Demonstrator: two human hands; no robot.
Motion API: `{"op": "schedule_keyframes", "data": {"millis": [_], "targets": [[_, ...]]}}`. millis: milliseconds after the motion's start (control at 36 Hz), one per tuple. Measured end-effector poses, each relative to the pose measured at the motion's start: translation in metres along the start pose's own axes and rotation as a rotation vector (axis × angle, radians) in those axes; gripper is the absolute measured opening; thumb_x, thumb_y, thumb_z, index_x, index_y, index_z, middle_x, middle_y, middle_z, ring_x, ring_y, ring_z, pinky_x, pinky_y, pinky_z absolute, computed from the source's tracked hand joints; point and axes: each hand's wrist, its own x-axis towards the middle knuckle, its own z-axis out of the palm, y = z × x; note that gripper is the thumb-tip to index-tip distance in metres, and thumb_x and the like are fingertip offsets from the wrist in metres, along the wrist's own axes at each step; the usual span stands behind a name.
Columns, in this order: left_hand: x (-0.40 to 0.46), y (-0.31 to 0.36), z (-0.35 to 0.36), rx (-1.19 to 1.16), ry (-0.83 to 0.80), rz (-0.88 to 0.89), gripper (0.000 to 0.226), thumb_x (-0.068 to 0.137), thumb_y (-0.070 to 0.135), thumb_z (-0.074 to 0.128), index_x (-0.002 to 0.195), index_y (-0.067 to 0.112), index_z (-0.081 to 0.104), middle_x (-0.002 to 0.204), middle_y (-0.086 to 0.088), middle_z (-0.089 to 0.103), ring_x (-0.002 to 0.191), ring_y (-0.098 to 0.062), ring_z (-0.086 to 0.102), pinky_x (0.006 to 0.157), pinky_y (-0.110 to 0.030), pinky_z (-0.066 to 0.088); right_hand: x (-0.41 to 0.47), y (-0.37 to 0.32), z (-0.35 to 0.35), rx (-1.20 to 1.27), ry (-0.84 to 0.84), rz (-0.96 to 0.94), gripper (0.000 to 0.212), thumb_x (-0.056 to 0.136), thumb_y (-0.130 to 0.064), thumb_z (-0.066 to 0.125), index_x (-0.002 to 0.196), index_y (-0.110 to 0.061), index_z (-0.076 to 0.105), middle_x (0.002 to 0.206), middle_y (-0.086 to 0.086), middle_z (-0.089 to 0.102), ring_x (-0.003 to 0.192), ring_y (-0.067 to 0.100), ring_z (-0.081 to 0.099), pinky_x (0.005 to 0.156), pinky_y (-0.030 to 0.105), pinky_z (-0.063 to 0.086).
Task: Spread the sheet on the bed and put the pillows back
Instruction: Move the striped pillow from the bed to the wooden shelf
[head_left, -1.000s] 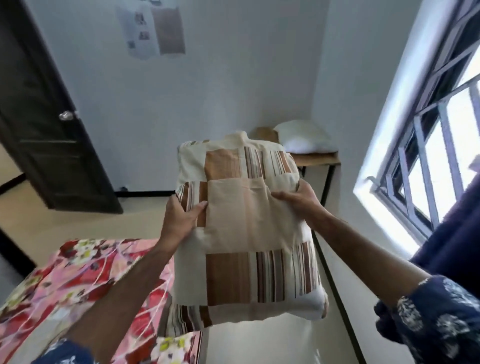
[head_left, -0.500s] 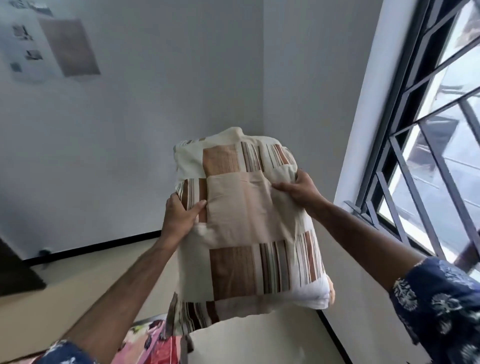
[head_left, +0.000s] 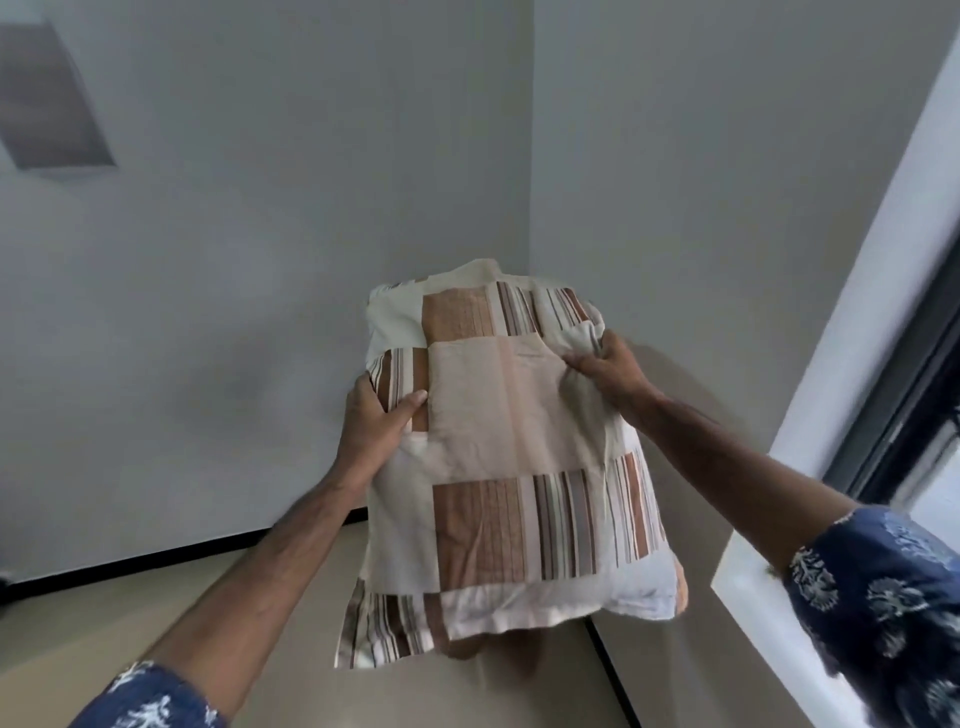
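I hold a pillow (head_left: 509, 467) in a cream case with brown patches and stripes out in front of me, upright in the air before the room's corner. My left hand (head_left: 371, 426) grips its left edge, thumb on the front. My right hand (head_left: 610, 366) pinches the fabric near its upper right corner. The case's open end hangs loose at the bottom left. No bed or sheet shows in this view.
Two pale walls meet in a corner (head_left: 530, 182) behind the pillow. A window frame (head_left: 893, 395) with a white sill runs down the right. Beige floor (head_left: 156, 597) with a dark skirting lies below. A paper (head_left: 52, 98) hangs on the left wall.
My view has swung right and upward: the door, the flowered bed sheet and the table with the white pillow have left the frame. Both hands keep the same grip on the pillow.
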Motion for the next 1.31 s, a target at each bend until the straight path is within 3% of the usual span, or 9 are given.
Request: {"op": "schedule_keyframes", "data": {"millis": [139,278,444,639,806,972,1139,1222,1306], "targets": [[0.074,-0.011,0.038,-0.012,-0.025,-0.025,0.086,0.064,0.065,0.074,0.130,0.014,0.053,0.124,-0.007,0.061,0.114,-0.024,0.061,0.098,-0.046,0.053,0.141,0.062,-0.004,-0.110,0.031,-0.032,0.060,0.060,-0.052,0.073,0.104,-0.013,0.061,0.111,0.012,0.068,0.100,0.029,0.067,0.091,0.049,0.056],[0.156,-0.025,0.081,-0.048,-0.085,-0.021,0.072,0.073,0.056,0.079,0.129,0.016,0.056,0.122,-0.003,0.065,0.111,-0.019,0.065,0.096,-0.040,0.055,0.169,0.006,0.009,-0.277,0.106,0.015,0.014,0.094,-0.010,0.066,0.102,-0.009,0.055,0.107,0.012,0.058,0.099,0.023,0.055,0.074,0.023,0.037],[0.250,-0.038,0.124,-0.065,-0.134,-0.004,0.077,0.068,0.066,0.075,0.127,0.021,0.057,0.122,0.002,0.067,0.112,-0.018,0.065,0.099,-0.046,0.054,0.272,0.005,0.017,-0.407,0.170,0.038,0.035,0.093,-0.007,0.067,0.124,0.008,0.059,0.130,0.024,0.062,0.122,0.035,0.059,0.084,0.027,0.041],[0.351,-0.051,0.173,-0.026,-0.211,-0.002,0.059,0.083,0.053,0.075,0.126,0.019,0.053,0.117,0.008,0.063,0.105,-0.013,0.062,0.090,-0.033,0.052,0.380,0.014,0.035,-0.498,0.188,0.068,0.045,0.090,-0.014,0.069,0.132,-0.002,0.059,0.131,0.021,0.063,0.123,0.036,0.060,0.101,0.037,0.048],[0.423,-0.148,0.247,0.094,-0.368,-0.078,0.098,0.061,0.088,0.066,0.134,0.025,0.051,0.129,0.006,0.065,0.116,-0.015,0.065,0.095,-0.044,0.058,0.441,0.058,0.050,-0.720,0.125,0.243,0.061,0.094,-0.013,0.053,0.152,-0.008,0.034,0.148,0.024,0.040,0.138,0.039,0.041,0.115,0.042,0.030],[0.415,-0.159,0.273,0.154,-0.372,-0.191,0.113,0.061,0.092,0.058,0.138,0.011,0.039,0.133,-0.007,0.056,0.124,-0.027,0.055,0.100,-0.049,0.052,0.476,0.125,0.066,-0.822,0.041,0.248,0.047,0.097,-0.012,0.051,0.140,0.003,0.040,0.142,0.026,0.047,0.129,0.042,0.047,0.104,0.039,0.038],[0.412,-0.159,0.296,0.293,-0.449,-0.207,0.117,0.072,0.085,0.050,0.153,0.008,0.016,0.155,-0.020,0.037,0.140,-0.039,0.042,0.111,-0.054,0.042,0.477,0.181,0.085,-0.987,-0.007,0.110,0.070,0.102,-0.045,0.046,0.155,-0.004,0.025,0.162,0.022,0.024,0.150,0.039,0.021,0.123,0.052,0.019],[0.409,-0.164,0.301,0.419,-0.482,-0.228,0.130,0.069,0.097,0.031,0.157,0.005,0.006,0.160,-0.024,0.030,0.141,-0.041,0.040,0.113,-0.054,0.040,0.464,0.195,0.101,-1.049,-0.104,-0.123,0.074,0.102,-0.062,0.025,0.161,-0.019,0.017,0.170,0.007,0.008,0.157,0.031,0.005,0.124,0.054,0.003],[0.398,-0.162,0.298,0.549,-0.466,-0.234,0.112,0.085,0.084,0.030,0.159,0.007,-0.005,0.162,-0.022,0.026,0.143,-0.040,0.038,0.113,-0.056,0.038,0.459,0.209,0.108,-1.074,-0.206,-0.181,0.076,0.099,-0.068,0.009,0.162,-0.027,0.011,0.170,0.001,0.011,0.157,0.025,0.006,0.125,0.057,0.000]]}}
